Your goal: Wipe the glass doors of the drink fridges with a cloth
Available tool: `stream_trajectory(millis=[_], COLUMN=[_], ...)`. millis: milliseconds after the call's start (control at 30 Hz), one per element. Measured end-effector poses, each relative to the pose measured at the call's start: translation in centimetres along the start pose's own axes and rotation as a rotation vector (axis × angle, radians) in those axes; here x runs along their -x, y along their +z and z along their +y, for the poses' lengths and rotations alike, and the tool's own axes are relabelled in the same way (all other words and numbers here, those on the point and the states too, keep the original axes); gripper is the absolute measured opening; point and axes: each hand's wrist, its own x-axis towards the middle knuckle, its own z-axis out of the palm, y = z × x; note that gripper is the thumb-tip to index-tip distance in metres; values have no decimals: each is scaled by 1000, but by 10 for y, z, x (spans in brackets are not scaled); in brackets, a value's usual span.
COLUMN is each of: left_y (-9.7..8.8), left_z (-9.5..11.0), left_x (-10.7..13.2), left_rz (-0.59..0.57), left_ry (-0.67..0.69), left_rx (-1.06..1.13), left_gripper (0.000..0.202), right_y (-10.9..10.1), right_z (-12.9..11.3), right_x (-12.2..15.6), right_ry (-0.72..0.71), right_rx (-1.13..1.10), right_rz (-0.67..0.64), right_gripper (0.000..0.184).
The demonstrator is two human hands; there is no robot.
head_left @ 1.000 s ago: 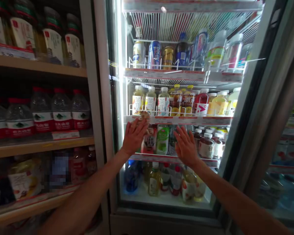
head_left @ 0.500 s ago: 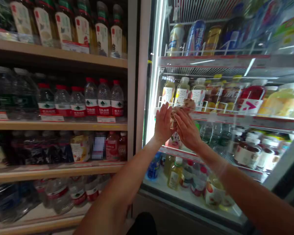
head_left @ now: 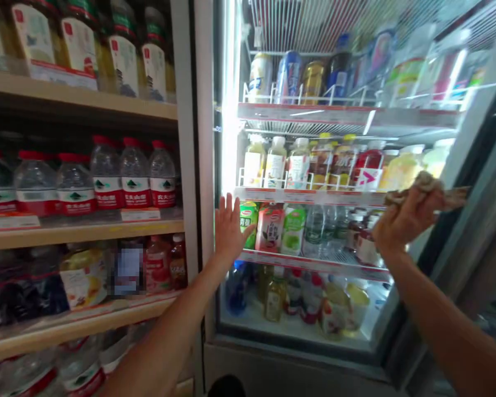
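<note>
We stretch our left arm (head_left: pixel 173 331) and right arm (head_left: pixel 442 317) forward; our left hand (head_left: pixel 229 229) is flat with fingers (head_left: pixel 228 207) upward and thumb (head_left: pixel 249 231) spread, while our right hand (head_left: pixel 409 220) curls in a grip, bent at the wrist (head_left: pixel 392 256)

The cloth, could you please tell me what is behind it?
Behind the cloth, a shelf edge and a yellow bottle partly show; what it and the right hand cover is hidden.

My cloth (head_left: pixel 425 181) is mottled beige and brown. I see a gold can (head_left: pixel 313 82), a deep-red drink bottle (head_left: pixel 368 159) with a pink-marked white label (head_left: pixel 366 180), red-capped clear water bottles (head_left: pixel 135 172), and plain tan shelf edges (head_left: pixel 66 234).
</note>
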Motion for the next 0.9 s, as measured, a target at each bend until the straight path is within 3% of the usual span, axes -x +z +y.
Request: stream_trajectory(millis=[33,67,133,200,267,300,367,433,500,600,667,733,833,900], left_y=[1,1,1,0,-1,0,0,1,-1,-4,-5,-3,0,1], left_z=[1,3,7,11,14,15,16,16,18,23,27,31,34,35], left_x=[0,1,4,8,13,15,18,18,16,17,21,25,29,29], left_rz=[3,4,-2,-23,-48,-58,-69,-65,-65,-81,-100,-121,-144,-145], left_ry=[-4,-9,-32,-57,-58,-57,-51,-62,-74,-92,-107,-127,-138,-140], left_rx=[2,2,-16,-48,-70,-74,-70,-61,-52,-54,-69,-90,-104,-104], left_gripper=[81,81,81,80,80,79,77,76,76,76,76,78,79,80], right_y=[-2,-3,-2,-3,-8,-10,-15,-17,-17,-18,-23,-30,-36,-35], right_z=[-13,-31,-70,-85,-63,-42,2,24,13,-26,-28,0,48,46], right_x=[11,24,48,61,58,52,39,33,40,66,78,80,74,79], right_ry=[-6,-84,-317,-494,-503,-435,-201,1,9,-285,-417,-350,-18,68], right_rx=[-20,-49,-112,-163,-152,-123,-36,31,31,-55,-86,-56,43,52], right_rz=[4,-79,-268,-399,-398,-345,-199,-90,-101,-286,-368,-327,-147,-115], right_gripper=[57,57,58,60,61,61,60,59,58,58,59,60,60,60])
